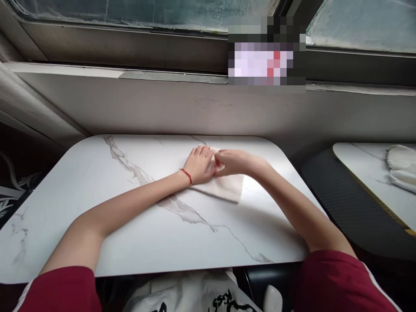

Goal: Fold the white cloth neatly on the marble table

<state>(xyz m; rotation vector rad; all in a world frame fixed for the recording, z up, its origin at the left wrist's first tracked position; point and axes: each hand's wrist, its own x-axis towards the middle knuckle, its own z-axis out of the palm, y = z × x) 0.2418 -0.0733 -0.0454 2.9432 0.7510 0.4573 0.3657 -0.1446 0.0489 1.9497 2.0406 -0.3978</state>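
A folded off-white cloth [224, 188] lies on the white marble-patterned table [130, 242], toward its far side. My left hand [199, 165], with a red string bracelet at the wrist, rests flat on the cloth with its fingers stretched out. Right beside it, my right hand [232, 161] is bent at the wrist over the cloth. Its fingers curl in toward the thumb and appear to pinch the cloth; the exact grip is partly hidden.
Beyond the table stands a pale wall [156, 104] with a window ledge [172, 77] and a blurred-out patch above. To the right, a second marble-patterned table [367, 169] carries another off-white cloth [403, 164]. A dark ridged surface [344, 208] lies between the tables.
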